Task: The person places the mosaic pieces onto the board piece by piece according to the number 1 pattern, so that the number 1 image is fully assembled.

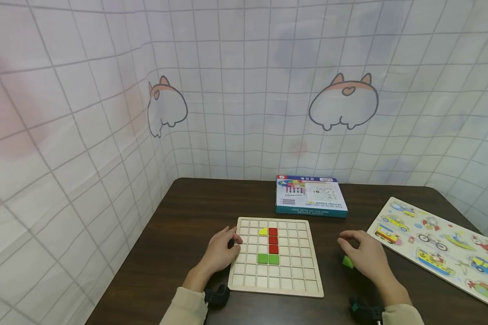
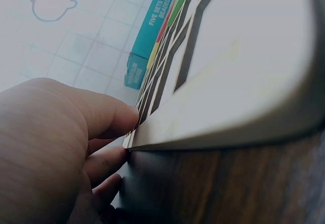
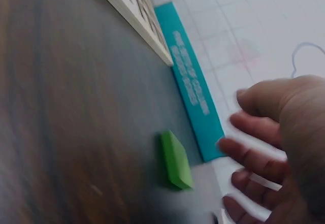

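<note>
A square wooden grid board (image 1: pixel 276 292) lies on the table with its left edge between the thumb and fingers of my left hand (image 1: pixel 220 250). In the left wrist view, that thumb rests over the corner of the board (image 2: pixel 152 132). Set in the grid are a column of red squares (image 1: pixel 273 240), a small yellow piece (image 1: pixel 263 231) with a slanted side and two green squares (image 1: pixel 262 258). Right of the board, my right hand (image 1: pixel 368 256) hovers with loosely bent, parted fingers and holds nothing. Beside its fingers a green block (image 3: pixel 176 160) lies on the table.
Behind the grid board lies a flat blue and teal box (image 1: pixel 311 210) with printed lettering. A white picture board (image 1: pixel 415 237) showing vehicles covers the table's right side. A grid-patterned cloth (image 1: pixel 244 113) hangs behind the dark wooden table (image 1: pixel 211 203).
</note>
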`<state>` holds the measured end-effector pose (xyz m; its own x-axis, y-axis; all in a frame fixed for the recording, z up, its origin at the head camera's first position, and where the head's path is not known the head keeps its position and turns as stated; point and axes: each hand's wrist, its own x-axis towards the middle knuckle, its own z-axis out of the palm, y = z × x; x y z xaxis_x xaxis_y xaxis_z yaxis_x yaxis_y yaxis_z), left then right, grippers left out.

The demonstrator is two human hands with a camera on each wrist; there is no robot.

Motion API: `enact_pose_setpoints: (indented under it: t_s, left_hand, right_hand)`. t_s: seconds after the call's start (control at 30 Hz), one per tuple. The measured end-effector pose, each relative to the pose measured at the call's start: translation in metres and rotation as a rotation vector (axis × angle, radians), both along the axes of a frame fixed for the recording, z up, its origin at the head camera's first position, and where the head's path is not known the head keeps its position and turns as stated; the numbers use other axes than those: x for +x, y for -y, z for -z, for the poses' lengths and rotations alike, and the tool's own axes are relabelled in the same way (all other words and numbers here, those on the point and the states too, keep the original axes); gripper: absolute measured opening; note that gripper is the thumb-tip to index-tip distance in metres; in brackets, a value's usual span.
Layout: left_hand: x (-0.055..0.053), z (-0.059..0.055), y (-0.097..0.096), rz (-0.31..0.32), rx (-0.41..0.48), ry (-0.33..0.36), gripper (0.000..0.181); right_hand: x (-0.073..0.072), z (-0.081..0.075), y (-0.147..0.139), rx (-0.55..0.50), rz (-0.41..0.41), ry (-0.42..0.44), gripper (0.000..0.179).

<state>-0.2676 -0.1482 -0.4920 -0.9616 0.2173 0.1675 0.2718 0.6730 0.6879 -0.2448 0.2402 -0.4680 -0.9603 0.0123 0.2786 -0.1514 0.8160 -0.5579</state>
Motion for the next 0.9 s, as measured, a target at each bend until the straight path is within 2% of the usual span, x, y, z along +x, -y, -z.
enact_pose_setpoints:
  t_s: [0.2,0.33,0.43,0.7,0.9]
  left_hand:
    - [0.0,0.001,0.001,0.002,0.008,0.006,0.009]
    - [-0.001,0.002,0.001,0.007,0.007,0.004,0.009]
    - [-0.002,0.003,0.001,0.008,0.005,0.005,0.01]
    - [-0.003,0.004,0.0,0.004,0.002,0.009,0.009]
    - [-0.002,0.004,0.0,-0.013,-0.003,0.02,0.009]
  right_hand:
    - [0.0,-0.004,-0.014,0.038,0.033,0.184,0.035]
    - [0.0,-0.004,-0.017,0.045,0.045,0.253,0.038]
    - [0.0,-0.005,-0.019,0.055,0.027,0.278,0.039]
    - [0.004,-0.01,-0.022,0.07,-0.082,0.347,0.046]
    - [0.004,-0.009,-0.019,0.076,-0.104,0.34,0.031]
